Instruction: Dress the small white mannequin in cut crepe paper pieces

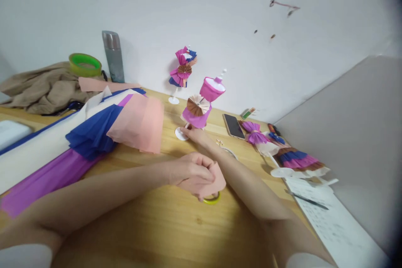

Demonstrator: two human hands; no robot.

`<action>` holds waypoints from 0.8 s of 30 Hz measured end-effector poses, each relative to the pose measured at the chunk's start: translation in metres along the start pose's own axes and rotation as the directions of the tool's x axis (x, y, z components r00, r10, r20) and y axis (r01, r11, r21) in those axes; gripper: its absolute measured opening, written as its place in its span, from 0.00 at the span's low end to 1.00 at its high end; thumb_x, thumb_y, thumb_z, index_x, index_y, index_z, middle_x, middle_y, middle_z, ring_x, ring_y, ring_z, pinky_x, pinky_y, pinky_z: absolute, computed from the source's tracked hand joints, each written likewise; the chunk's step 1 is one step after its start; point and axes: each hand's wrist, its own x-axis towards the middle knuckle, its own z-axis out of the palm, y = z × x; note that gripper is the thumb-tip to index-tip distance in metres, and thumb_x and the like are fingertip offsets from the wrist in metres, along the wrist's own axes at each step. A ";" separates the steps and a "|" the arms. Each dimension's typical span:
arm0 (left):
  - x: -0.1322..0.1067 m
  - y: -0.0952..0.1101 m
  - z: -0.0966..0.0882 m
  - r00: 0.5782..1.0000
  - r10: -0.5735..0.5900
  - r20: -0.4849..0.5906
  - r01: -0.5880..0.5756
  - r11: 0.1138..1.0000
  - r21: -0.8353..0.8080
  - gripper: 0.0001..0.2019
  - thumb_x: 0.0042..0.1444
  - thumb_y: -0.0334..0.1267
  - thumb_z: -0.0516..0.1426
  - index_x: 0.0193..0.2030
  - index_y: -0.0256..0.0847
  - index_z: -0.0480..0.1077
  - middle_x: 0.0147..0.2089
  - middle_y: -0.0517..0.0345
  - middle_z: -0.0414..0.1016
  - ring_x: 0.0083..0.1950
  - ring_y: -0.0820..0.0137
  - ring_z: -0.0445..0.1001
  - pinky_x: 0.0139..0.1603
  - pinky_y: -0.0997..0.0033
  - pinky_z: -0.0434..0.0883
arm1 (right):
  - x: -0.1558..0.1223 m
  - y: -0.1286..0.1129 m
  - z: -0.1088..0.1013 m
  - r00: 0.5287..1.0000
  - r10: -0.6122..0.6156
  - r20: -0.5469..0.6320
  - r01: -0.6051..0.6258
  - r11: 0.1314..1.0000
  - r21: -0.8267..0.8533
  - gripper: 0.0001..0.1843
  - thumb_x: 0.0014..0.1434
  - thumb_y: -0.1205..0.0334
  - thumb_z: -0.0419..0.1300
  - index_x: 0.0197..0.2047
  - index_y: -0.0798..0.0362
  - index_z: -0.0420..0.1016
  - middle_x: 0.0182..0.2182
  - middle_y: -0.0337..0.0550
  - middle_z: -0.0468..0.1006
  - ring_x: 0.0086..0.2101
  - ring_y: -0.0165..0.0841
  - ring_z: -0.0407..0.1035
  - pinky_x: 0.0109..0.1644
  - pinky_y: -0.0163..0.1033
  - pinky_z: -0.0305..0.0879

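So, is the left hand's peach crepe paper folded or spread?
Not spread: the left hand clasps the peach crepe paper close. Whether folded, I cannot tell.

A grey flask (114, 63) stands near a crumpled brown cloth (47, 88).

Peach paper (219, 179), bent, in left hand (194, 171); magenta stand (211, 92), brown-cream rosette (197, 105), white base (181, 134) at right hand (194, 133).

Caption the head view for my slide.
Left hand holding peach paper, right hand at the base of a paper-dressed stand.
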 end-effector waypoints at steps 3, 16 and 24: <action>0.000 -0.006 0.006 0.993 0.017 0.115 -0.015 1.000 -0.021 0.04 0.45 0.31 0.57 0.23 0.38 0.68 0.17 0.59 0.68 0.24 0.71 0.68 0.35 0.64 0.70 | 0.000 0.002 0.010 0.998 -0.041 -0.046 0.042 0.999 0.033 0.11 0.55 0.55 0.59 0.27 0.51 0.65 0.24 0.37 0.70 0.26 0.30 0.61 0.31 0.35 0.56; -0.003 0.010 -0.003 0.995 0.056 0.085 -0.068 0.986 0.149 0.09 0.53 0.36 0.58 0.25 0.38 0.66 0.15 0.66 0.63 0.18 0.77 0.59 0.25 0.73 0.59 | 0.012 0.006 0.009 0.994 -0.036 -0.104 0.046 0.995 0.093 0.12 0.50 0.57 0.60 0.23 0.51 0.63 0.21 0.35 0.65 0.26 0.30 0.58 0.32 0.36 0.55; -0.007 0.029 -0.030 0.966 0.131 -0.225 -0.035 0.921 0.389 0.05 0.46 0.35 0.60 0.25 0.35 0.70 0.22 0.63 0.66 0.25 0.77 0.62 0.28 0.75 0.57 | -0.019 0.016 -0.019 0.993 -0.013 0.114 -0.021 0.955 0.297 0.11 0.44 0.61 0.62 0.18 0.53 0.65 0.17 0.33 0.65 0.23 0.26 0.58 0.27 0.34 0.53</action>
